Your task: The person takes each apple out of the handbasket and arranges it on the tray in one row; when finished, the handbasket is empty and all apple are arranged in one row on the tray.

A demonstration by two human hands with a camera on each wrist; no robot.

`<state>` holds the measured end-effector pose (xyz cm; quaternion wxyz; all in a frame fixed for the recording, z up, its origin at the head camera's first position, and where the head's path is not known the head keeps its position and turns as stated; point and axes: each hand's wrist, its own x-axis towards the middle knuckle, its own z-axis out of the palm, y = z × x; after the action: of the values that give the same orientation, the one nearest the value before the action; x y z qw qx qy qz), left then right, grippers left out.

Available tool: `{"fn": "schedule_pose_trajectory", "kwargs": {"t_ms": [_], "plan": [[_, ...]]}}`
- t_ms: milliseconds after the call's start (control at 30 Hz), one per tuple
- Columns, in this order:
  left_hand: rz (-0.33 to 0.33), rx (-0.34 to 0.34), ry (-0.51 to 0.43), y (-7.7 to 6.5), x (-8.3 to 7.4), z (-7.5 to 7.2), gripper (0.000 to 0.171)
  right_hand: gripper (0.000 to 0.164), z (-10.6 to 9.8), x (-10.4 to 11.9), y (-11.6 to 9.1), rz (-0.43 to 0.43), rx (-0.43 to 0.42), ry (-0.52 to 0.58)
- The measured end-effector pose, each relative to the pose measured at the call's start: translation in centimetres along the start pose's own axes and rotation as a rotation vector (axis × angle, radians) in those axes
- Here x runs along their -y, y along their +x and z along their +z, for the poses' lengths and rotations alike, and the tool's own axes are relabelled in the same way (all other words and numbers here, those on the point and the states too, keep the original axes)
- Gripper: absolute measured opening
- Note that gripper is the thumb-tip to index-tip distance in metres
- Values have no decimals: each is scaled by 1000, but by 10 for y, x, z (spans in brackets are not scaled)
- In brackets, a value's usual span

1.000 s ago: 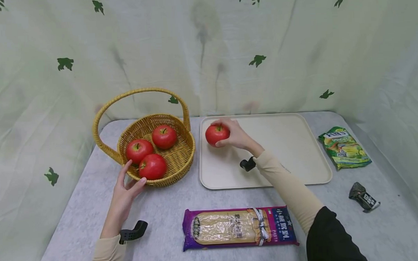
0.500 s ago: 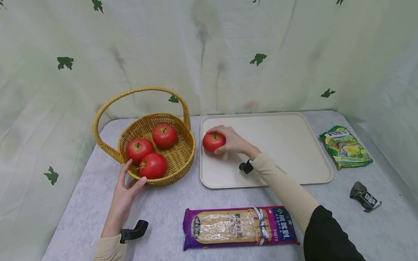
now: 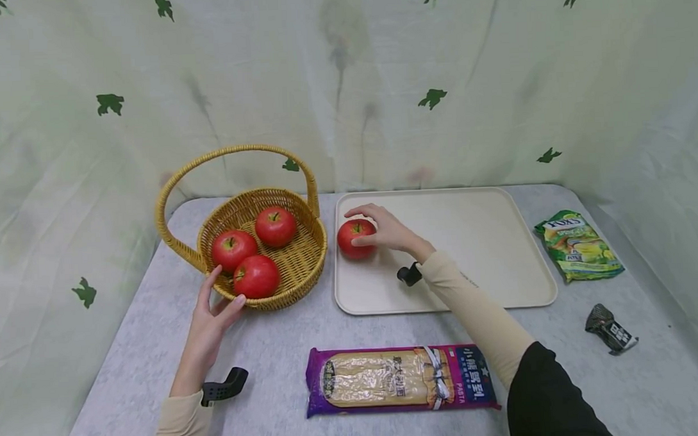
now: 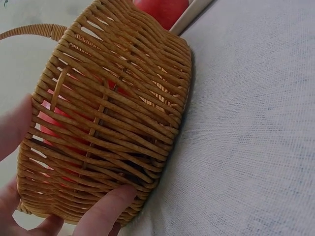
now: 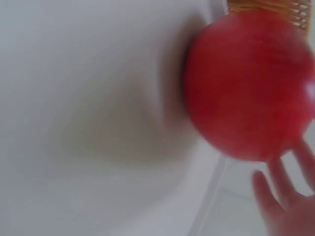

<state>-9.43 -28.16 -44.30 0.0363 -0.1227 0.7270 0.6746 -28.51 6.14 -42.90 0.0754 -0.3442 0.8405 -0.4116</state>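
A red apple [image 3: 357, 239] sits on the left part of the cream tray [image 3: 442, 253]. My right hand [image 3: 392, 232] is around its right side, with the fingers spread and loosened; in the right wrist view the fingers [image 5: 278, 191] are straight beside the apple [image 5: 246, 83]. To the left stands a round wicker basket [image 3: 296, 271] with a tall handle, holding three red apples [image 3: 275, 227]. My left hand [image 3: 211, 322] holds the basket's near-left edge by thumb and fingers. In the left wrist view, its fingers [image 4: 110, 204] press against the woven wall.
A purple pack of pasta [image 3: 401, 378] lies in front of the tray. On the right are a green candy bag [image 3: 577, 245] and a small black wrapped item [image 3: 611, 329]. A pale curtain [image 3: 344, 83] with leaf prints stands behind the table.
My right hand has lowered the apple slightly toward the near left of the tray, and its fingers have loosened and lifted from it. The left hand and basket stay in place.
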Motion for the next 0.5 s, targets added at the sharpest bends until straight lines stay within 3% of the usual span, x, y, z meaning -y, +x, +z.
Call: {"fn": "schedule_pose_trajectory", "kwargs": {"t_ms": [133,233,500], "plan": [[13,9,-10,0,1,0,79,50,2,16,3,-65,-86,98],[18,12,-8,0,2,-1,79,47,6,32,8,-108,-97,180],[46,18,-9,-2,3,0,78,51,33,70,24,-189,51,280]]}}
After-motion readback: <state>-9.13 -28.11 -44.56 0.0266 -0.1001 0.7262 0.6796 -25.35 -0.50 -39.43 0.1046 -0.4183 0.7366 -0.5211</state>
